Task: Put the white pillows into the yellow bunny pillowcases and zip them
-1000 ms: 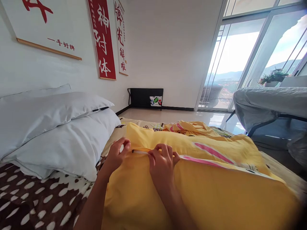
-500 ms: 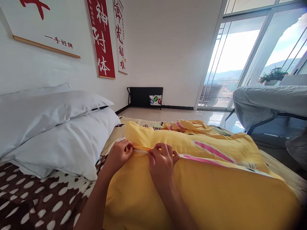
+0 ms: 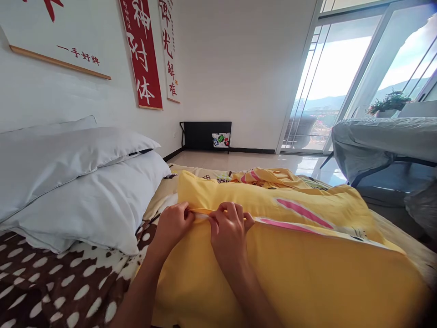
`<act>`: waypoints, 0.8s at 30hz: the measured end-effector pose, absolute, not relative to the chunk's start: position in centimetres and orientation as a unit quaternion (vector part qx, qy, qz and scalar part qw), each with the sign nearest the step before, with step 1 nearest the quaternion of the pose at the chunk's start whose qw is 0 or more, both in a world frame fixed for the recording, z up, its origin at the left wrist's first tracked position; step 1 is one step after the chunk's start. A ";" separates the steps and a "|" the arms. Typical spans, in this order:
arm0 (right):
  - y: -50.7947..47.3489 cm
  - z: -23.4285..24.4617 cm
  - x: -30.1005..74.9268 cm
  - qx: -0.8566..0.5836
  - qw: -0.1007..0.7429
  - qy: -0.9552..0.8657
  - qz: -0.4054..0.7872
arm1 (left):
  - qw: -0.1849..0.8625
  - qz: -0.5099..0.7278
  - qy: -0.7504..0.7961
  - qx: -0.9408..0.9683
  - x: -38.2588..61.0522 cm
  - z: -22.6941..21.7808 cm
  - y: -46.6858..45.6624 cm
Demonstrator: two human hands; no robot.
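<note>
A yellow pillow in a yellow case with pink stripes [image 3: 293, 264] lies across the bed in front of me. Along its top runs the case's open seam. My left hand [image 3: 174, 224] pinches the left end of that seam, fingers closed on the fabric edge. My right hand [image 3: 229, 232] sits just to its right, fingers curled over the same seam and pressing it down. The two hands are nearly touching.
Two white pillows [image 3: 78, 182] are stacked at the left against the wall. A brown blanket with white dots [image 3: 51, 287] covers the bed below them. A grey covered piece of furniture [image 3: 382, 146] stands at the right by the glass doors. A black rack [image 3: 206, 135] sits at the far wall.
My left hand has moved right and closed on the seam's end, covering the small dark zipper pull seen earlier. The right hand has barely shifted. The view has tilted down slightly.
</note>
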State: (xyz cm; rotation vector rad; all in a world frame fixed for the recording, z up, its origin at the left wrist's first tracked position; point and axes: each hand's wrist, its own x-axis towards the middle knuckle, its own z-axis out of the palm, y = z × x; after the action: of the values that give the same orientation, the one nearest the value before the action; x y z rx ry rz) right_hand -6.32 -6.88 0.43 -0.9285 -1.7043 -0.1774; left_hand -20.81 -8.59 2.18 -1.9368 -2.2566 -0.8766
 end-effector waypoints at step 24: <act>-5.0 1.2 -1.3 -0.492 0.453 -0.734 -0.119 | 0.347 -0.285 -0.645 -0.619 -22.0 1.9 -9.1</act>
State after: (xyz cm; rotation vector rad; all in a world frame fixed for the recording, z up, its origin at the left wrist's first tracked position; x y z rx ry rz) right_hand -1.29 -4.99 1.16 -1.2156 -1.8127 -0.2928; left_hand -21.99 -9.05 1.92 -1.6060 -1.6721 -0.7394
